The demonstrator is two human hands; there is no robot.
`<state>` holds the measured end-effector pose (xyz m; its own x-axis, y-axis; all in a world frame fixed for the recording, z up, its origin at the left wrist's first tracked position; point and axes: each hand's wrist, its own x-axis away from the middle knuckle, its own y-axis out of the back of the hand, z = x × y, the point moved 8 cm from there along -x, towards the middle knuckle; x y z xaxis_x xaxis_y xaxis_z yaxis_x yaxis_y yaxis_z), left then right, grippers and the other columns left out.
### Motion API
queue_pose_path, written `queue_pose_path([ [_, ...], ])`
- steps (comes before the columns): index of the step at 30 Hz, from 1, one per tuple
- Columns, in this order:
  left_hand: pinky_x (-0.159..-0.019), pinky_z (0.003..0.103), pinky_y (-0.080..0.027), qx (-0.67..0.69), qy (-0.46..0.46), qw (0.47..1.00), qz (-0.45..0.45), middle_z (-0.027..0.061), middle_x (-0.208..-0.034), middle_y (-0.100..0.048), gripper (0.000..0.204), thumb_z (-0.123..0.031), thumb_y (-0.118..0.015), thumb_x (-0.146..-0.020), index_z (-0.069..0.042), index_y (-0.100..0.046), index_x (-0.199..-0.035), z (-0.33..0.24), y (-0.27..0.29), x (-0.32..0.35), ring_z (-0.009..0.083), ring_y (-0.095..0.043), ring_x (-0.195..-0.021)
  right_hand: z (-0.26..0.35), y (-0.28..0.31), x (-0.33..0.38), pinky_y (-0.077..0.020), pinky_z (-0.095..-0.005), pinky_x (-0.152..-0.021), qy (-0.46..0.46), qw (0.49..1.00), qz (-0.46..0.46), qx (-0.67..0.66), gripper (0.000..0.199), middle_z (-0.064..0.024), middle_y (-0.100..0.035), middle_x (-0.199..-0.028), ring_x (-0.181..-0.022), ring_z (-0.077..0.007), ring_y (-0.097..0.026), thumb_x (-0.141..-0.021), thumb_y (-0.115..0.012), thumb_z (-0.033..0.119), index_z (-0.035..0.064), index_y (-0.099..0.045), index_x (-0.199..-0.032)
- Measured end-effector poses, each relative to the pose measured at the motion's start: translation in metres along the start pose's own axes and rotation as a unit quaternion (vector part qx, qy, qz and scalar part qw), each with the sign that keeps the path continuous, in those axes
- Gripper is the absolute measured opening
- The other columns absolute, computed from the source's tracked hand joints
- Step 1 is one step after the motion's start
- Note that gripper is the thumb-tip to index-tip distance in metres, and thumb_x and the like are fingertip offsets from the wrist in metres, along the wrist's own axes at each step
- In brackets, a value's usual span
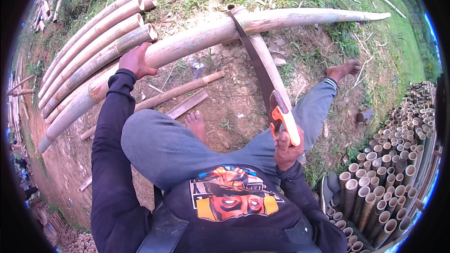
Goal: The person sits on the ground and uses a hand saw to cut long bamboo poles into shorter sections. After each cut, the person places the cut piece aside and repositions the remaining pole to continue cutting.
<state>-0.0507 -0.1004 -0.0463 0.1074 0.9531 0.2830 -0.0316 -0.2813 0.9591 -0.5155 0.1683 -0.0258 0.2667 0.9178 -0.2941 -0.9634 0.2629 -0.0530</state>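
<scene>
A long, thick bamboo pole [192,41] lies across the view, from the lower left to a thin tip at the upper right. My left hand [136,61] is closed over it left of the middle, fingers over the far side. In my right hand [287,150] is the orange and white handle of a handsaw [257,58]. Its long dark blade reaches away and crosses the pole, with the blade's end at the pole's far edge. How deep the teeth sit in the bamboo I cannot tell. Another bamboo piece [271,63] passes beneath the pole, beside the blade.
Several cut bamboo lengths [101,28] lie side by side at the far left. Split pieces [187,103] rest on the dirt between my left arm and bare foot. Many upright bamboo tubes [375,187] stand packed at the right, near a sandal [333,187]. A short stub [364,115] lies beyond my leg.
</scene>
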Motion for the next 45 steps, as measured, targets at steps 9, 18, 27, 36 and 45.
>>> queue_pose_path([
  [9,-0.103,0.048,-0.056,0.005,0.01,1.0,0.007,0.016,-0.131,-0.072,0.1,-0.053,-0.093,-0.063,-0.015,-0.055,-0.147,-0.005,0.01,0.006,0.0361,-0.069,-0.121,-0.096,-0.087,-0.175,-0.0527,-0.0264,-0.068,-0.018,0.995,0.01,0.097,0.031,-0.0055,-0.072,-0.097,-0.08,-0.0079,-0.065,-0.105,-0.074,0.018,-0.0036,-0.065,-0.125],
  [18,-0.101,0.049,-0.056,0.002,-0.007,1.0,-0.006,0.0171,-0.131,-0.072,0.103,-0.053,-0.094,-0.063,-0.016,-0.052,-0.15,0.0,0.0,-0.002,0.0375,-0.069,-0.121,0.003,-0.014,-0.034,-0.0651,-0.0398,-0.093,0.005,0.999,0.004,0.034,0.035,-0.0173,-0.071,-0.111,-0.096,-0.0189,-0.073,-0.108,-0.063,0.011,-0.0134,-0.054,-0.132],
  [27,-0.101,0.049,-0.056,0.013,-0.001,1.0,0.012,0.0161,-0.13,-0.073,0.102,-0.053,-0.094,-0.062,-0.016,-0.055,-0.149,-0.006,0.011,0.001,0.0373,-0.069,-0.121,-0.084,-0.08,-0.16,-0.0533,-0.0285,-0.07,0.017,0.993,-0.002,0.116,0.032,-0.0067,-0.073,-0.091,-0.08,-0.0075,-0.065,-0.104,-0.075,0.022,-0.0028,-0.066,-0.123],
  [36,-0.103,0.049,-0.055,0.026,-0.002,1.0,-0.01,0.0172,-0.131,-0.072,0.098,-0.045,-0.093,-0.062,-0.015,-0.055,-0.147,-0.003,0.003,-0.001,0.0373,-0.069,-0.122,-0.033,-0.028,-0.058,-0.0629,-0.0378,-0.087,0.021,1.0,0.015,0.0,0.036,-0.0169,-0.071,-0.116,-0.095,-0.0198,-0.073,-0.107,-0.067,0.014,-0.0102,-0.056,-0.131],
  [45,-0.105,0.049,-0.054,0.027,0.015,0.999,0.039,0.0173,-0.134,-0.071,0.102,-0.049,-0.093,-0.062,-0.015,-0.054,-0.149,-0.004,0.008,0.002,0.0376,-0.068,-0.124,-0.079,-0.06,-0.116,-0.0547,-0.0267,-0.074,0.0,0.999,-0.002,0.038,0.03,-0.0076,-0.073,-0.1,-0.085,-0.0082,-0.066,-0.105,-0.073,0.014,-0.0048,-0.064,-0.127],
])
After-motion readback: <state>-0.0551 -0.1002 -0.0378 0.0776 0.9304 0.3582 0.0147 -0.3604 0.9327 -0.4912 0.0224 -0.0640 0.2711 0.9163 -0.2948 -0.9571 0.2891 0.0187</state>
